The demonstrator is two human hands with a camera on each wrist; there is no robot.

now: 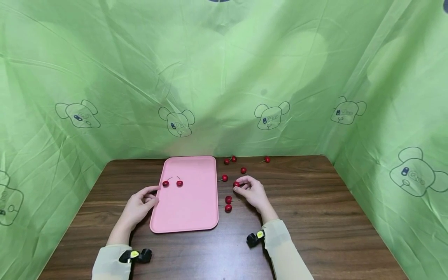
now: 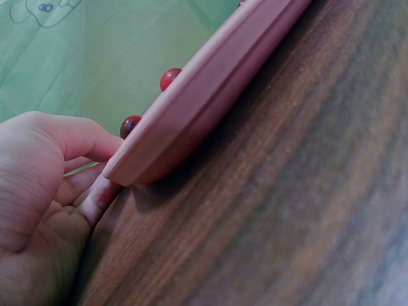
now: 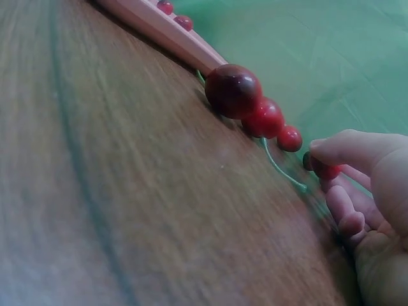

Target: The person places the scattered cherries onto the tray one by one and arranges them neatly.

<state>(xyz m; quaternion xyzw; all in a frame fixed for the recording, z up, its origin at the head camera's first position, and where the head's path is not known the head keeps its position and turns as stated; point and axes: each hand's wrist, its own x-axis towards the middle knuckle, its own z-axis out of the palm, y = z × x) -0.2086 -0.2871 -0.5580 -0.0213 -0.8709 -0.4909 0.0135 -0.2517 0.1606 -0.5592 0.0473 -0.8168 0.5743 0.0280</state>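
cherry (image 1: 236,184): pinched at fingertips of right hand (image 1: 252,193), mid-tabletop, right of pink tray (image 1: 189,210) | left hand (image 1: 140,206): fingers loosely curled, touching tray's left edge (holds nothing) | two cherries (image 1: 172,183) on tray | loose cherries (image 1: 228,203) toward tabletop (image 1: 315,217) far edge

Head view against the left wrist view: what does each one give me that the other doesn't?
Only the head view shows the right hand pinching a cherry, and the loose cherries on the table. Only the left wrist view shows the left hand's fingers touching the pink tray's rim from the side. Both show the left hand, the pink tray and two cherries on it.
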